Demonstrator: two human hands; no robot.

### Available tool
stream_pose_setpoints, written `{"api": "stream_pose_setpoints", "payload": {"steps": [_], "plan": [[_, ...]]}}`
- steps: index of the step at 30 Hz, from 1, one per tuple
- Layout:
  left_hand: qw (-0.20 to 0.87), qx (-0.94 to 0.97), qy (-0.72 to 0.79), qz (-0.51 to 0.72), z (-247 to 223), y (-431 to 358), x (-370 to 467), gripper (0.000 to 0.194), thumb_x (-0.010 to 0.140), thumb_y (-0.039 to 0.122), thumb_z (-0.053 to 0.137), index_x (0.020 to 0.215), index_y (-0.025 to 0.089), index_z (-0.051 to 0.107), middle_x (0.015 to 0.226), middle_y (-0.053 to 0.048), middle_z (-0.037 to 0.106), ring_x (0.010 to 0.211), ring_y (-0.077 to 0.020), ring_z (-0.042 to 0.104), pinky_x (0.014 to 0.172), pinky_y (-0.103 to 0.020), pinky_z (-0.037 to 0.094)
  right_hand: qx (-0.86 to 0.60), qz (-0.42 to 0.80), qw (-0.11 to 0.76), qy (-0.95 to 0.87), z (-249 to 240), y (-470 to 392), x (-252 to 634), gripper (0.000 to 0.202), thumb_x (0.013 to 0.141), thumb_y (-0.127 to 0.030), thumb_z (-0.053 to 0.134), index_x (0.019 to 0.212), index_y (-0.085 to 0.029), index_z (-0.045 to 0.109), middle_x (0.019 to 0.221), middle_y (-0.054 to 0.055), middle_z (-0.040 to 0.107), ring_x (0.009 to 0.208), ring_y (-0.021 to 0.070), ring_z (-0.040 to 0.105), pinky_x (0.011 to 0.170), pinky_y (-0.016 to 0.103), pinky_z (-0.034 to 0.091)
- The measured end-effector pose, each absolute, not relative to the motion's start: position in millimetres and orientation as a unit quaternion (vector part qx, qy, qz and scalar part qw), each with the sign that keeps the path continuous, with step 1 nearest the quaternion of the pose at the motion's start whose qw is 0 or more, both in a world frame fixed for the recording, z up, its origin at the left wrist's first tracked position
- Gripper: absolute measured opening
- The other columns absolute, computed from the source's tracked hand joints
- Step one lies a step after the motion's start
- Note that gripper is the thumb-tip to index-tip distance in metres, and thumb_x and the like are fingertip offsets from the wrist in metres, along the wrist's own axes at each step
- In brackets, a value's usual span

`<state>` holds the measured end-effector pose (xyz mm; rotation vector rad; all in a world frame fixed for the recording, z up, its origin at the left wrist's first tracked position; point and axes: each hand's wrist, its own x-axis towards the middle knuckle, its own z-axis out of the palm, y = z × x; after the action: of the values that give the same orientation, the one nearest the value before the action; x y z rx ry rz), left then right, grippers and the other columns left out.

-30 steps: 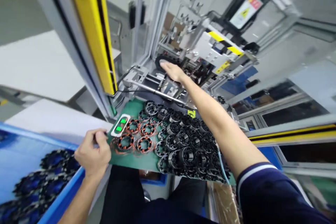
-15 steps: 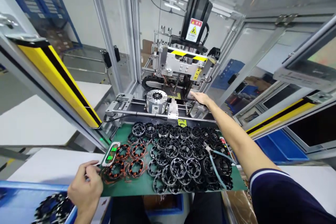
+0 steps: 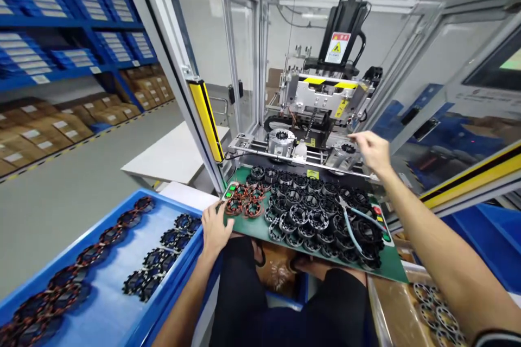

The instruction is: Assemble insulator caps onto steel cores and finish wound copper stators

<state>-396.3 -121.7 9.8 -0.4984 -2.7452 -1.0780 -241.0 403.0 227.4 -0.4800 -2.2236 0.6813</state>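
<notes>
My left hand (image 3: 215, 229) rests at the left edge of the green work board (image 3: 254, 225), fingers spread and nothing in them. It is close to the green-button box (image 3: 230, 191) and the stators wound with orange wire (image 3: 253, 208). Beside the right round metal fixture (image 3: 340, 158), my right hand (image 3: 373, 152) hovers with one finger stretched left and the others partly curled; I see nothing held. A black slotted stator core (image 3: 348, 148) sits in that fixture. Another core (image 3: 284, 135) sits in the left fixture (image 3: 280, 146). Several unwound stator cores (image 3: 299, 214) crowd the board.
Pliers with blue handles (image 3: 350, 222) lie on the cores. A red-and-green button box (image 3: 381, 225) is at the board's right. A blue tray (image 3: 101, 293) with several stators stands left. The machine head (image 3: 325, 95) hangs behind the fixtures; yellow light-curtain bars (image 3: 206, 119) flank the opening.
The view has swung left, bringing in the blue tray and shelves. My left hand has uncurled at the board's edge. My right hand has drawn back, and the core in the right fixture shows.
</notes>
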Motion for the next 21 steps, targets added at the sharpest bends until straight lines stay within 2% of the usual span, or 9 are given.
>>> {"api": "stream_pose_setpoints", "payload": {"steps": [3, 5, 6, 7, 11, 13, 16, 19, 21], "plan": [[0.066, -0.160, -0.913, -0.371, 6.8, -113.3, -392.6, 0.064, 0.091, 0.042, 0.085, 0.150, 0.019, 0.080, 0.166, -0.023, 0.066, 0.157, -0.0489, 0.056, 0.139, -0.066, 0.039, -0.232, 0.282, 0.475, -0.801, 197.6, 384.1, -140.1, 0.044, 0.119, -0.063, 0.069, 0.120, -0.021, 0.081, 0.122, 0.008, 0.083, 0.109, 0.0237, 0.079, 0.103, 0.046, 0.070], [0.064, -0.144, -0.906, -0.392, 5.5, -108.6, -396.0, 0.062, 0.087, 0.047, 0.091, 0.143, 0.020, 0.083, 0.163, -0.023, 0.067, 0.155, -0.0500, 0.057, 0.137, -0.067, 0.040, -0.288, 0.285, 0.542, -0.737, 168.0, 366.0, -73.6, 0.053, 0.119, -0.069, 0.065, 0.116, -0.019, 0.078, 0.107, 0.005, 0.080, 0.095, 0.0208, 0.078, 0.095, 0.043, 0.069], [0.065, -0.135, -0.901, -0.407, 4.6, -107.0, -398.1, 0.059, 0.085, 0.047, 0.094, 0.137, 0.021, 0.084, 0.160, -0.022, 0.069, 0.154, -0.0492, 0.058, 0.136, -0.067, 0.042, -0.322, 0.293, 0.556, -0.708, 150.7, 355.7, -44.3, 0.052, 0.118, -0.075, 0.063, 0.111, -0.026, 0.079, 0.102, 0.005, 0.079, 0.089, 0.0209, 0.075, 0.088, 0.039, 0.067], [0.070, -0.125, -0.894, -0.424, 3.3, -105.9, -400.1, 0.056, 0.085, 0.047, 0.096, 0.133, 0.020, 0.084, 0.157, -0.020, 0.071, 0.154, -0.0475, 0.059, 0.135, -0.067, 0.043, -0.356, 0.296, 0.567, -0.682, 132.4, 344.6, -18.7, 0.059, 0.117, -0.078, 0.061, 0.113, -0.022, 0.078, 0.098, 0.004, 0.076, 0.084, 0.0202, 0.073, 0.082, 0.039, 0.067], [0.107, -0.050, -0.843, -0.525, -2.6, -103.6, -411.7, 0.048, 0.102, 0.049, 0.090, 0.135, 0.017, 0.077, 0.144, -0.014, 0.076, 0.138, -0.0346, 0.071, 0.124, -0.061, 0.058, -0.467, 0.317, 0.521, -0.640, 64.9, 297.2, 46.1, 0.058, 0.117, -0.079, 0.062, 0.123, -0.024, 0.079, 0.108, 0.007, 0.079, 0.088, 0.0219, 0.074, 0.079, 0.040, 0.068], [0.123, 0.001, -0.798, -0.590, -0.4, -102.7, -421.1, 0.043, 0.110, 0.049, 0.083, 0.136, 0.017, 0.074, 0.136, -0.011, 0.077, 0.121, -0.0281, 0.076, 0.110, -0.052, 0.067, -0.486, 0.316, 0.488, -0.652, 41.7, 277.6, 57.9, 0.051, 0.117, -0.073, 0.067, 0.125, -0.024, 0.079, 0.115, 0.008, 0.080, 0.095, 0.0224, 0.077, 0.085, 0.040, 0.070], [0.120, 0.052, -0.712, -0.690, 18.0, -102.1, -431.7, 0.037, 0.114, 0.049, 0.078, 0.132, 0.017, 0.073, 0.121, -0.008, 0.076, 0.100, -0.0214, 0.075, 0.091, -0.041, 0.069, -0.499, 0.291, 0.442, -0.686, 19.2, 264.4, 53.2, 0.042, 0.116, -0.059, 0.075, 0.130, -0.020, 0.078, 0.124, 0.008, 0.080, 0.106, 0.0232, 0.079, 0.095, 0.043, 0.071], [0.072, 0.056, -0.626, -0.774, 47.7, -107.4, -422.4, 0.031, 0.107, 0.046, 0.081, 0.111, 0.019, 0.069, 0.098, 0.000, 0.069, 0.081, -0.0149, 0.065, 0.083, -0.033, 0.065, -0.512, 0.252, 0.396, -0.719, 4.2, 274.7, 33.1, 0.041, 0.115, -0.050, 0.080, 0.139, -0.018, 0.076, 0.135, 0.010, 0.079, 0.116, 0.0254, 0.080, 0.103, 0.048, 0.071], [0.010, 0.038, -0.579, -0.815, 61.6, -117.9, -400.8, 0.037, 0.087, 0.046, 0.089, 0.100, 0.021, 0.064, 0.087, 0.005, 0.066, 0.070, -0.0102, 0.057, 0.087, -0.030, 0.067, -0.516, 0.223, 0.371, -0.739, -3.8, 287.9, 20.6, 0.041, 0.115, -0.048, 0.081, 0.142, -0.018, 0.076, 0.141, 0.011, 0.079, 0.123, 0.0273, 0.079, 0.108, 0.051, 0.071]]}}
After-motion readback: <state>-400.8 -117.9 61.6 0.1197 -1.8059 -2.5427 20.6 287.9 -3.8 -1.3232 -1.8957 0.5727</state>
